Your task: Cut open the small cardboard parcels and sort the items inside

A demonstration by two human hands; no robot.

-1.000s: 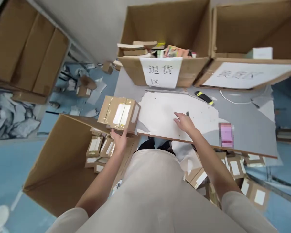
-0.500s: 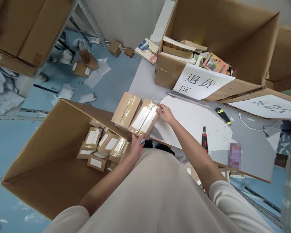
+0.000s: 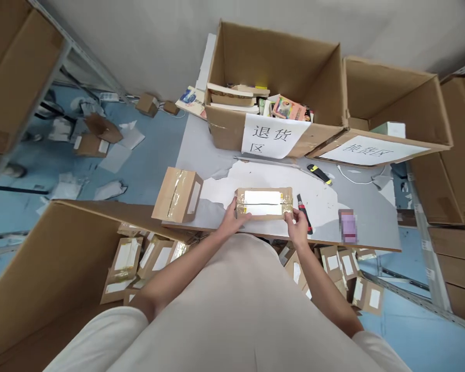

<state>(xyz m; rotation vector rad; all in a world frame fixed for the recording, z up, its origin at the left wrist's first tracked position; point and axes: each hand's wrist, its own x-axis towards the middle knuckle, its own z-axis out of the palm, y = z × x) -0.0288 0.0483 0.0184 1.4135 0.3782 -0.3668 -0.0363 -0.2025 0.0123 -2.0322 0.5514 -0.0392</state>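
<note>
A small taped cardboard box [image 3: 264,203] with white labels on top is over the front of the table, held level between both hands. My left hand [image 3: 232,216] grips its left end, thumb along the near edge. At the near right corner, my right hand [image 3: 296,225] grips it with fingers bent. Just right of the box lies a red and black box cutter [image 3: 305,214], close to my right fingers but apart from them. Another taped carton [image 3: 178,195] stands at the table's left end.
Two big open cartons stand at the back; the left carton [image 3: 228,129] holds books, the right carton [image 3: 397,103] a light box. A yellow and black cutter [image 3: 319,174] lies before them. A large carton [image 3: 73,248] of parcels stands left, and several parcels [image 3: 349,266] lie below the table.
Both hands have carried the labelled box rightward, from beside the other carton to the table's middle, and turned it lengthwise. The view has swung right.
</note>
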